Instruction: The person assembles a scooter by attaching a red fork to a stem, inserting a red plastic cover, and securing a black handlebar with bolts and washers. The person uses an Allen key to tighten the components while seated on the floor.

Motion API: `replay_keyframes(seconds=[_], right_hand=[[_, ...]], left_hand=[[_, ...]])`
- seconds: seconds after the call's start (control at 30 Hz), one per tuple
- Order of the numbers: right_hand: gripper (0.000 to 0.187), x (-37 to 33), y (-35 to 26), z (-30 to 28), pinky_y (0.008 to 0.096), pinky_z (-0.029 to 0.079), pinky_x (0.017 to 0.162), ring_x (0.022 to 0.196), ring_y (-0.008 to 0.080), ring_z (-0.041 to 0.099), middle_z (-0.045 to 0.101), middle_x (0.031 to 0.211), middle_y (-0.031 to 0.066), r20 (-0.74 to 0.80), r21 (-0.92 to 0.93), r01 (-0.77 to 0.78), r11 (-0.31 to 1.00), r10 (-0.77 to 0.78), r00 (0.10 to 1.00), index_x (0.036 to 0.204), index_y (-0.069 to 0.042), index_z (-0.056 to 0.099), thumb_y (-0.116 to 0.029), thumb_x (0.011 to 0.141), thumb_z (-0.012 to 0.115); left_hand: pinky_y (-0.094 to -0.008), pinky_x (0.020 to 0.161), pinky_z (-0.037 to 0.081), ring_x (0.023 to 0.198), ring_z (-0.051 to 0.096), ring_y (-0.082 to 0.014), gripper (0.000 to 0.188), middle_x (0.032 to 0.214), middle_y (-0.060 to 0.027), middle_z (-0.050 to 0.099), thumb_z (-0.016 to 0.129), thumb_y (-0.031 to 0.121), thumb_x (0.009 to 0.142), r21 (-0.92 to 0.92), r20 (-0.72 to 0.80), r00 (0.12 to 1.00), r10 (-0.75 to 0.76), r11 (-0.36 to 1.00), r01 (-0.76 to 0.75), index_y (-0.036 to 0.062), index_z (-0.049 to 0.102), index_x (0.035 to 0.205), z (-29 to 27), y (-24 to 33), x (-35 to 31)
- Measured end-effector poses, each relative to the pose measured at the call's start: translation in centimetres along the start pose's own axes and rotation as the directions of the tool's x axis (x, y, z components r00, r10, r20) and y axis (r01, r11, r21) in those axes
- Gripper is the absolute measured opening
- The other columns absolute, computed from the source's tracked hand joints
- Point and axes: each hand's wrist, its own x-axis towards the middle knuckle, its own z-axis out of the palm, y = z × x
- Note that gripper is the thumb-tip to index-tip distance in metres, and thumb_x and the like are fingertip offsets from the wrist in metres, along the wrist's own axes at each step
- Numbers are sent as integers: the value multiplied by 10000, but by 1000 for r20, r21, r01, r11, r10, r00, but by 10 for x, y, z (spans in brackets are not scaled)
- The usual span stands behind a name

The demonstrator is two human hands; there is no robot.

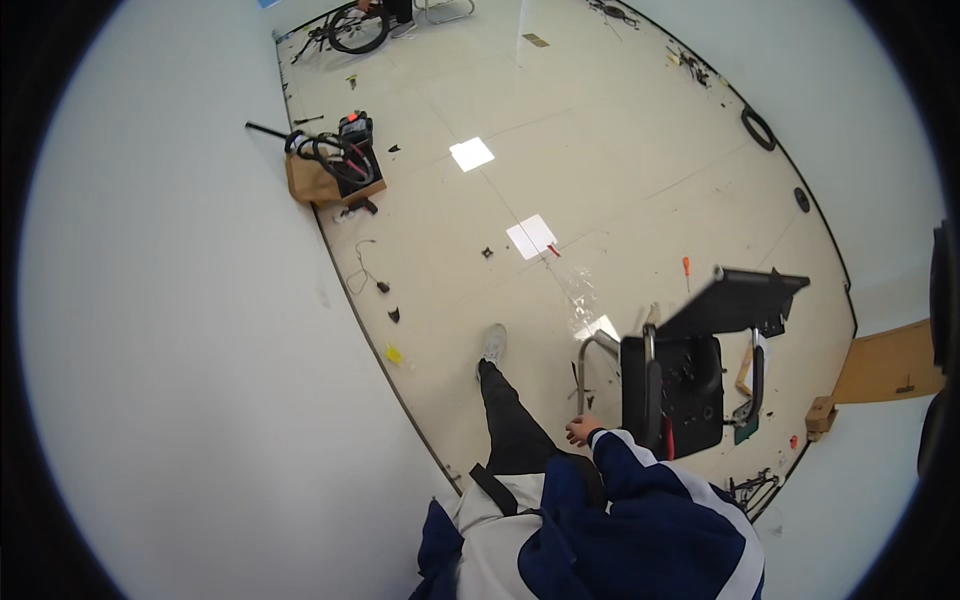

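My right hand hangs low beside my right leg, at the end of a blue sleeve with a white stripe. Its small fingers look slightly apart, and I see nothing held in them. Just beyond it is the bent metal tube frame of a black office-type chair with armrests. On the chair's seat lie small dark bits and a red-handled tool. Of my left side only a piece of blue sleeve shows; the left hand is out of sight. One foot in a light shoe is stretched forward on the tiled floor.
An orange-handled screwdriver lies beyond the chair. A cardboard box with black tubing stands along the left wall. Far left, a person's hand is by a bicycle wheel. A tyre rests by the right wall; small parts dot the floor.
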Motion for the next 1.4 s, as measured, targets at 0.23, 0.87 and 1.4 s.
replay_keyframes(seconds=[0.23, 0.87, 1.4], right_hand=[[294, 15, -145, -79, 363, 572, 672, 804, 240, 706, 715, 933, 148, -162, 588, 190, 786, -116, 980, 1093, 14, 641, -236, 960, 562], [333, -211, -136, 270, 414, 560, 656, 824, 270, 670, 689, 949, 150, 630, 659, -627, -415, 759, 160, 1188, -55, 607, -253, 924, 562], [346, -230, -309, 412, 416, 560, 662, 820, 275, 672, 692, 967, 151, 686, 710, -285, -645, 538, 490, 1194, -62, 604, -273, 923, 566]], left_hand=[[-378, 556, 504, 584, 633, -228, 380, 746, -57, 698, 531, 384, 933, 31, 282, 950, -132, 991, 128, 73, 731, 847, -74, 204, 99], [-483, 953, 483, 1160, 519, -424, 747, 1291, -253, 458, 717, 381, 802, 847, 487, 671, 559, -116, -519, -22, 389, 1339, 503, 679, 693], [-448, 813, 520, 920, 659, -378, 510, 958, -230, 683, 736, 438, 728, 337, 760, 447, -473, -302, -892, 1, 641, 973, 360, 667, 352]])
